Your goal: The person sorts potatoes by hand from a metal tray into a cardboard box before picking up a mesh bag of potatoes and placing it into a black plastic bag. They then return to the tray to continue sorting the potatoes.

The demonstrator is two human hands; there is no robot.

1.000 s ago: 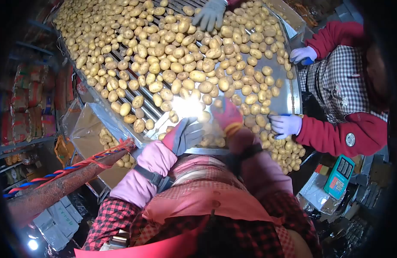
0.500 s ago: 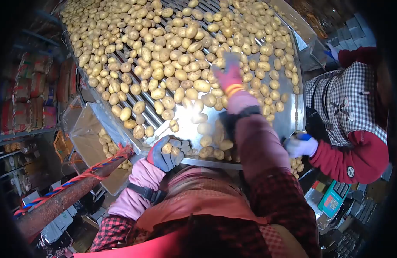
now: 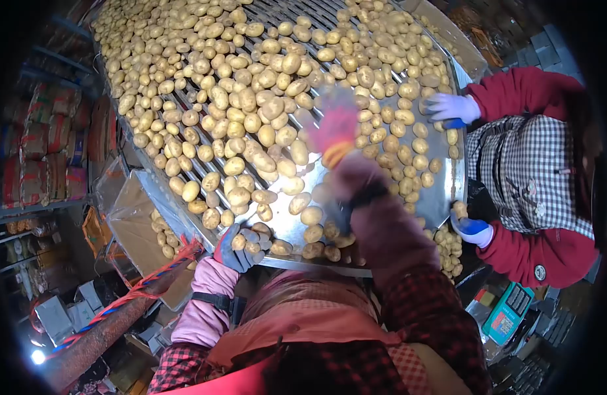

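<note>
Many yellow potatoes (image 3: 251, 99) cover a slatted metal sorting table (image 3: 441, 178). At its near rim my left hand (image 3: 241, 247), in a grey and red glove, is closed around a few small potatoes (image 3: 245, 242). My right hand (image 3: 334, 128), in a red glove and blurred by motion, reaches out over the potatoes in the middle of the table; whether it holds anything is not visible.
A co-worker in red sleeves and a checked apron stands at the right, one gloved hand (image 3: 448, 105) on the table, the other (image 3: 473, 229) by the lower rim. A bag of potatoes (image 3: 162, 227) hangs under the left edge. A rusty pole (image 3: 112, 316) crosses lower left.
My right hand went from the near rim out over the middle of the table, then drifted left. My left hand closed on small potatoes at the rim. The co-worker's upper hand returned to the table.
</note>
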